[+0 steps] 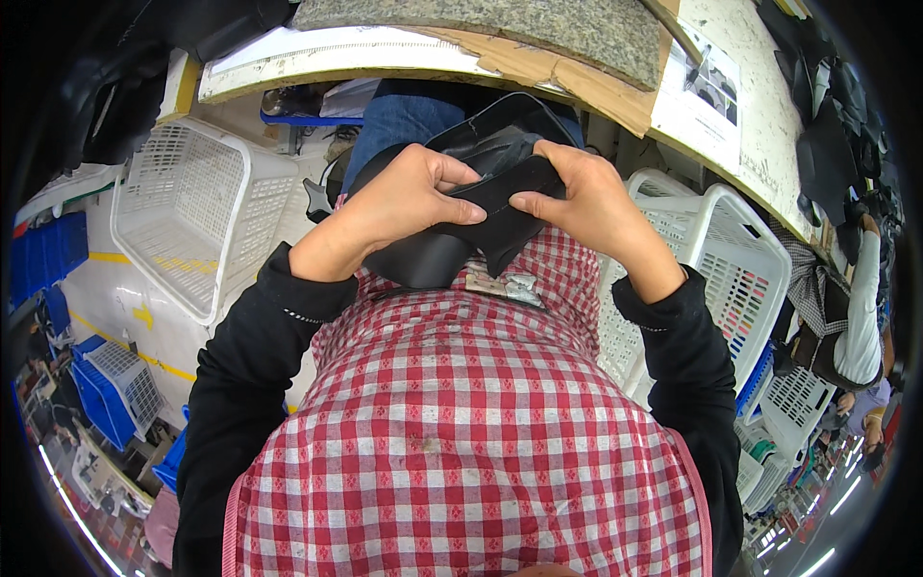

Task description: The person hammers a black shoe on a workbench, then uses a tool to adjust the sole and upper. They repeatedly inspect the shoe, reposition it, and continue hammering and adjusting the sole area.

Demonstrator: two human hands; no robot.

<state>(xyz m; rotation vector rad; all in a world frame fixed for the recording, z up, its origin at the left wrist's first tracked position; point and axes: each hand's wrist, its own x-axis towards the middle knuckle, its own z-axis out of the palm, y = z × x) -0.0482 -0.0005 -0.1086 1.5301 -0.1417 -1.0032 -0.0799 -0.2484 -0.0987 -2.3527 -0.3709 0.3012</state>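
Observation:
Over my lap I hold a black leather piece [500, 202] with a stitched edge, shaped like a boot upper. My left hand [420, 197] pinches its near edge between thumb and fingers. On the other side, my right hand [584, 197] grips the same edge, thumb in front and fingers behind. Between the hands the leather is spread so that its dark grey lining [486, 159] shows. A wide curved flap [423, 258] of black leather hangs below my left hand onto the red checked apron [452, 404]. Some fingertips are hidden behind the leather.
Ahead is a white worktable [356, 60] with a stone slab [490, 29], brown cardboard [577, 87] and a printed sheet [707, 106]. White plastic baskets [183, 221] stand to my left and right. Black leather pieces [822, 154] pile at the far right, near another person's arm [860, 308].

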